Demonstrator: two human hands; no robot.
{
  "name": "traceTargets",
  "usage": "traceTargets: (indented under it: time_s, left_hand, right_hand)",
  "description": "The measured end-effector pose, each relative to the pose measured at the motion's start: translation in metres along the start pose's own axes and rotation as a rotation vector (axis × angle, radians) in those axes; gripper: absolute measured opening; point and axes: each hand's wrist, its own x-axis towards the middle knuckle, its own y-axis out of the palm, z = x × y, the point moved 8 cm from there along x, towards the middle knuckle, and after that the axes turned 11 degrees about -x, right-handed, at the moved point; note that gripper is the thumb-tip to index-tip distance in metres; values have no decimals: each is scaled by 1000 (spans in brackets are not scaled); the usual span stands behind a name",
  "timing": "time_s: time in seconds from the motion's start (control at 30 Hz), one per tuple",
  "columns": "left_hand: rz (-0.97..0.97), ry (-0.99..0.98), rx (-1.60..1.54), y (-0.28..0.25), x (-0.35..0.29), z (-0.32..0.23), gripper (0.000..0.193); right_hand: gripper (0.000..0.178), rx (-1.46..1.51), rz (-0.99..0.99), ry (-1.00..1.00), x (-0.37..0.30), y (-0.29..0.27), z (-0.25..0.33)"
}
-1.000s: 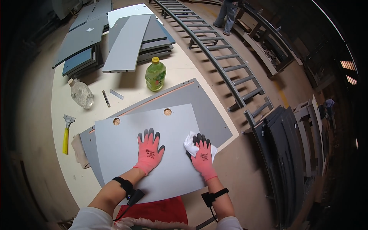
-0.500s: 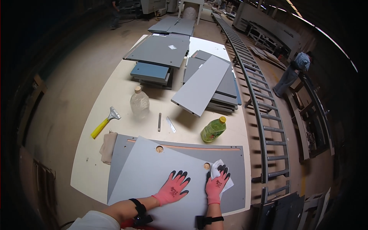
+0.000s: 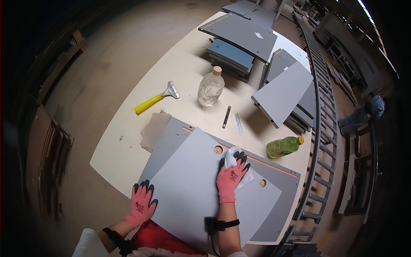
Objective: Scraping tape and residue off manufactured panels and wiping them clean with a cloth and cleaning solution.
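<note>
1. We see the right hand [image 3: 231, 182], in a pink glove with black fingertips, just right of the frame's centre; it presses a white cloth [image 3: 238, 168] flat onto the light grey panel [image 3: 201, 188], fingers curled loosely over the cloth.
2. The left hand [image 3: 141, 205], gloved the same way, lies at lower left with fingers spread flat on the near left edge of that panel, gripping nothing.
3. The light grey panel lies tilted across the lower middle of the frame, under both hands and between them, on top of a darker grey panel [image 3: 274, 205] that shows beyond its upper and right edges.
4. We count two round holes in the top panel: one [image 3: 218, 149] just left of the cloth, one [image 3: 263, 183] to the right of the right hand.
5. A beige rag [image 3: 154, 128] lies tucked at the upper left corner of the dark panel, on the pale worktop [image 3: 128, 141].
6. Further up we count one yellow-handled scraper [image 3: 156, 99], one clear bottle with a cork [image 3: 210, 88], one dark pencil-like tool [image 3: 226, 117] and one small pale strip [image 3: 239, 124] beside it.
7. One green-yellow bottle [image 3: 283, 146] lies on its side at centre right, just beyond the dark panel.
8. Stacks of grey and blue panels [image 3: 257, 47] fill the upper right of the worktop; we cannot count them exactly.
9. Another person [image 3: 361, 115] stands at the far right.
</note>
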Motion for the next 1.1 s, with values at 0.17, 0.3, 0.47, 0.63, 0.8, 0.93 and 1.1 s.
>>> traceTargets:
  time_s: [0.17, 0.3, 0.47, 0.63, 0.8, 0.93, 1.1]
  left_hand:
    - [-10, 28, -60, -1, 3, 1, 55]
    - [24, 13, -74, -5, 7, -1, 55]
    - [8, -2, 2, -8, -1, 5, 53]
    - [2, 15, -13, 0, 7, -4, 51]
    - [-27, -1, -9, -9, 0, 8, 50]
    - [-38, 10, -13, -13, 1, 5, 50]
    - [-2, 11, -22, -5, 7, -1, 51]
  right_hand:
    - [59, 146, -44, -227, 54, -11, 109]
    - [58, 156, 6, -477, 34, -18, 153]
    - [64, 146, -84, -692, -62, -29, 183]
    - [56, 121, -21, -338, 64, -24, 150]
    - [66, 83, 111, -401, 16, -7, 171]
    - [61, 26, 109, -486, 8, -15, 169]
    - [59, 29, 24, -346, 74, -17, 153]
